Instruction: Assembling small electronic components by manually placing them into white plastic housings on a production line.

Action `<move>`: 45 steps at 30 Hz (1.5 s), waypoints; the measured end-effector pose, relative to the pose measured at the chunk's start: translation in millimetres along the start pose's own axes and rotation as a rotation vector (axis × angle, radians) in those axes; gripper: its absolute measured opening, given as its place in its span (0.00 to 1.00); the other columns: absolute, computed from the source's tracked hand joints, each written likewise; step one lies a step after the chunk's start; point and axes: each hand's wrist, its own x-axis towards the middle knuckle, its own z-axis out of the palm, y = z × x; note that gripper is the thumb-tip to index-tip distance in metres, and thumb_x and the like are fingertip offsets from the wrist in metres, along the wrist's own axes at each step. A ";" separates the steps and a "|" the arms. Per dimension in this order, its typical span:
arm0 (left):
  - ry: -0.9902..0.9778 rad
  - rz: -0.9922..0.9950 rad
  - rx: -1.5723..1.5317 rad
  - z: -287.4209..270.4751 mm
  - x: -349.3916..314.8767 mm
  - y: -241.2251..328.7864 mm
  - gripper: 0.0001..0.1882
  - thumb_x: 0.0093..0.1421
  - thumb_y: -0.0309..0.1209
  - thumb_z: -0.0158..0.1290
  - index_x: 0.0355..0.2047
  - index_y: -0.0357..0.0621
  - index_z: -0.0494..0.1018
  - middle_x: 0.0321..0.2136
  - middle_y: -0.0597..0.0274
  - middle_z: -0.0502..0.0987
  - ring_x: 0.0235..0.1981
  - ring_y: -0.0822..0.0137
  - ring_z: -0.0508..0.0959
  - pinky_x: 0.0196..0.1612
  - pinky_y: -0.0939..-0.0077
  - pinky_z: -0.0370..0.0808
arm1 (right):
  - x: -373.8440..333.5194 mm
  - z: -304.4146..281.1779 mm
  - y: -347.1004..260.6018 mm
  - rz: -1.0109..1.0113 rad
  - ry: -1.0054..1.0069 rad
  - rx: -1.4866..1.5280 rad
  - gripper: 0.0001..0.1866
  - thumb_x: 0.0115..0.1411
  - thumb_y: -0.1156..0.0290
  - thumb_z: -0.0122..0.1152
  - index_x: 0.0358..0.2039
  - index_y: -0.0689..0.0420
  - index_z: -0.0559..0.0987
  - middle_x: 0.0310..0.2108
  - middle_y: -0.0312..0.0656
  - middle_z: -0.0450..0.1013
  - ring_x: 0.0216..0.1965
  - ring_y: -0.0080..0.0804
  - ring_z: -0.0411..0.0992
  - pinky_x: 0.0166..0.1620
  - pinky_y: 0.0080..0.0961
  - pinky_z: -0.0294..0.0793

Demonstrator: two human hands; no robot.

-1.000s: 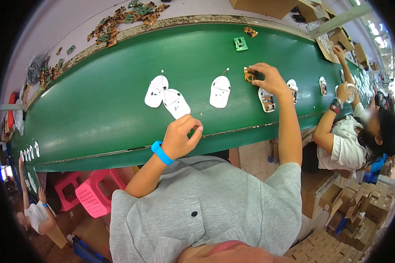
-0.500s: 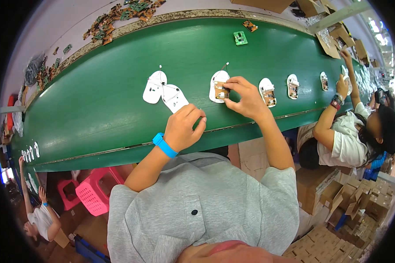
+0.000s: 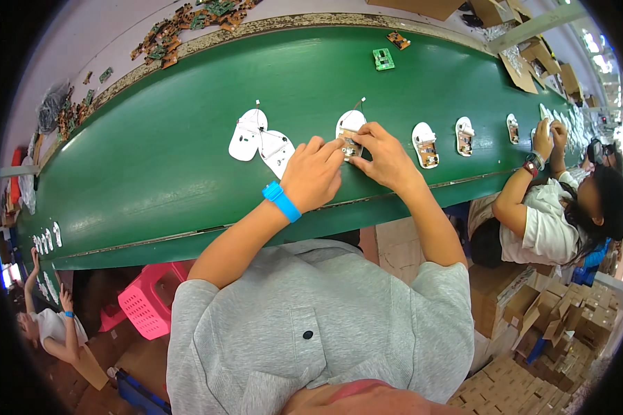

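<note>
The left hand (image 3: pixel 313 173) and the right hand (image 3: pixel 386 158) were brought together over a white oval shell (image 3: pixel 350 124) lying near the front edge of the green surface (image 3: pixel 152 159). A small brown circuit board (image 3: pixel 351 148) was pinched between the curled fingertips of both hands, on the shell's lower end. Two empty white shells (image 3: pixel 262 140) lay just left of the left hand. Fitted shells (image 3: pixel 425 144) were lined up to the right, toward a co-worker's hands (image 3: pixel 549 135).
</note>
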 end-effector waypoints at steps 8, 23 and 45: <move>-0.044 0.071 0.257 12.4 -6.3 -4.3 0.17 0.51 0.31 0.59 0.42 0.43 0.73 0.56 0.56 0.75 0.40 0.59 0.72 0.44 0.68 0.68 | 1.2 1.1 -3.2 -0.023 -0.009 0.004 0.19 0.50 0.79 0.71 0.45 0.59 0.81 0.46 0.37 0.74 0.39 0.36 0.74 0.43 0.29 0.76; 0.022 0.077 0.124 28.4 -5.2 -7.5 0.17 0.50 0.27 0.57 0.41 0.42 0.71 0.54 0.53 0.76 0.41 0.59 0.74 0.45 0.68 0.69 | -1.2 21.5 -9.4 -0.280 0.239 0.007 0.18 0.51 0.85 0.61 0.44 0.63 0.81 0.52 0.42 0.76 0.48 0.43 0.74 0.53 0.34 0.75; -0.044 0.052 0.185 23.3 -13.9 -2.6 0.28 0.51 0.30 0.56 0.55 0.46 0.74 0.59 0.55 0.72 0.47 0.58 0.72 0.52 0.63 0.65 | -25.0 18.7 32.8 -0.352 0.224 0.054 0.17 0.47 0.84 0.61 0.41 0.63 0.82 0.48 0.40 0.79 0.53 0.41 0.76 0.53 0.31 0.78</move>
